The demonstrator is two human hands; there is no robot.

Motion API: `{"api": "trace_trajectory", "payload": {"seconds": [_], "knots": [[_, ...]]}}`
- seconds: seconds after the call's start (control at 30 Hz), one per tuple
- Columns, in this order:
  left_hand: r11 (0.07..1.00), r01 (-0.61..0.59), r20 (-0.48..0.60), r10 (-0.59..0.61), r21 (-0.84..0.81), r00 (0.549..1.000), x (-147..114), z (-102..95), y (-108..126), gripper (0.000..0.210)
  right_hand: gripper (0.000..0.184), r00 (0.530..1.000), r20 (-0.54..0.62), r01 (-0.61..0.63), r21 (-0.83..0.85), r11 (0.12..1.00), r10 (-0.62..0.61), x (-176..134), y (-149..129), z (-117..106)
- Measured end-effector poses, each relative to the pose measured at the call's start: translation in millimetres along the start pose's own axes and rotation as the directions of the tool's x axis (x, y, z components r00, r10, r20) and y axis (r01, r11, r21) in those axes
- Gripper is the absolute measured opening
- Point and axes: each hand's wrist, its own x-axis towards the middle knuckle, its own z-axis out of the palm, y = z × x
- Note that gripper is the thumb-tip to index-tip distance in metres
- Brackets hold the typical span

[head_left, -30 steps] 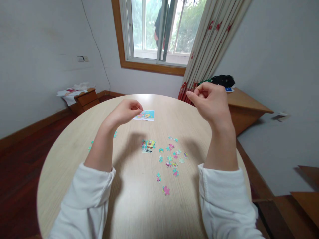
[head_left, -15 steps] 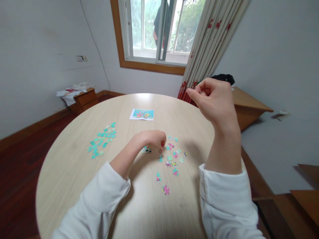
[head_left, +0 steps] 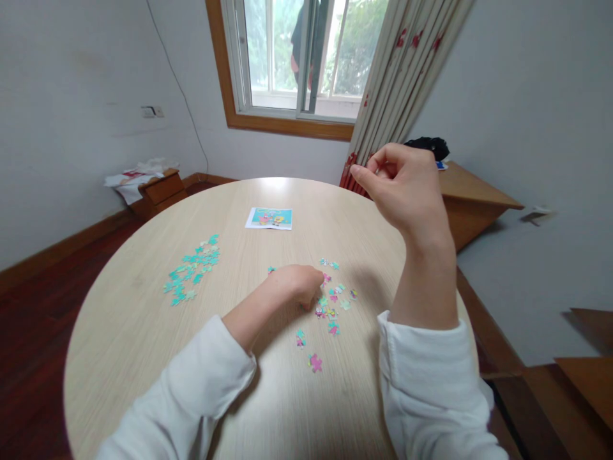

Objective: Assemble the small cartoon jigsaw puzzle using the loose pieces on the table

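Observation:
My left hand (head_left: 301, 285) is low over the table, its fingers curled down at the left edge of scattered jigsaw pieces (head_left: 333, 312). Its fingertips are mostly hidden, so what they hold, if anything, does not show. Behind its wrist a bit of a teal puzzle piece (head_left: 271, 269) peeks out. My right hand (head_left: 407, 188) is raised above the table's right side, thumb and fingers pinched together. Whatever may be in that pinch is too small or hidden to name. Closer to me lie a pink piece (head_left: 315, 363) and a teal-and-pink piece (head_left: 300, 338).
A pile of teal pieces (head_left: 192, 269) lies on the left of the round wooden table (head_left: 143, 370). Toward the back is a reference picture card (head_left: 271, 218) with cartoon figures. Beyond are a window, a curtain (head_left: 397, 76) and a wooden side table (head_left: 474, 195).
My left hand has moved slightly down and right, now covering the partly joined pieces seen beside it before. My right hand stays raised in its pinch. The view has shifted slightly.

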Motion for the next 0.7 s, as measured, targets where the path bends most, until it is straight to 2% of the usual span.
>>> {"api": "trace_trajectory", "payload": {"seconds": [0.3,0.7], "knots": [[0.998,0.055,-0.134,-0.053,0.013,0.99,9.6,12.6,-1.8,0.04,0.025,1.0,0.022,-0.01,0.008,1.0,0.01,-0.6,-5.1,1.7],[0.999,0.014,-0.044,-0.012,0.039,0.999,3.0,4.1,-4.6,0.045,0.026,0.999,0.049,-0.021,-0.033,0.999,0.022,0.1,-8.4,3.0]]}}
